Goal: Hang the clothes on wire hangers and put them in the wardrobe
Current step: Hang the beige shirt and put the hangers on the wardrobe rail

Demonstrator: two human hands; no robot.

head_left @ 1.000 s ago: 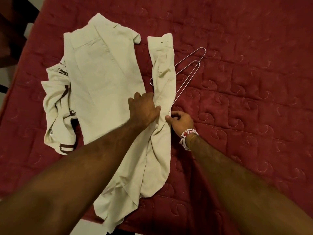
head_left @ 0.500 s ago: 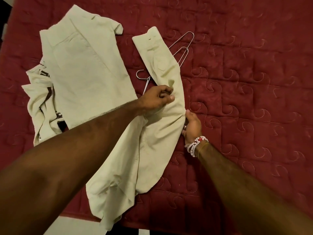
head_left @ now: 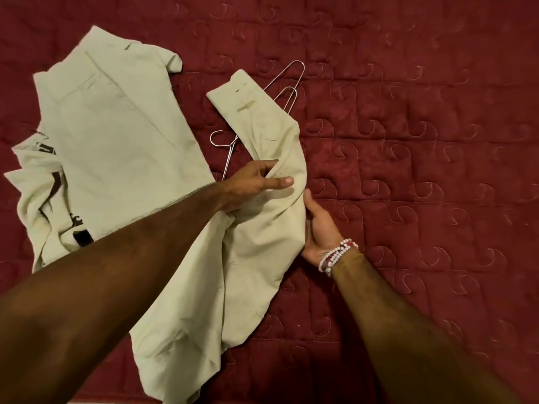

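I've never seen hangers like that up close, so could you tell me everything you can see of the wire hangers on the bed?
The wire hangers are thin, silvery metal, apparently two stacked together. They lie flat on the dark red quilted bedspread. Two narrow looped ends poke out beyond the beige trousers, whose waistband end lies across their middle; the hook and a straight wire show on the other side, near the left hand. Whether either hand touches them cannot be told.

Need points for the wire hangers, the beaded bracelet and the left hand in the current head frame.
wire hangers (head_left: 294, 72): head view, on the far bent end of the outer wire loop.
beaded bracelet (head_left: 335, 255): head view, on the white beads around the right wrist.
left hand (head_left: 250, 182): head view, on the back of the hand, fingers pressing the beige cloth.
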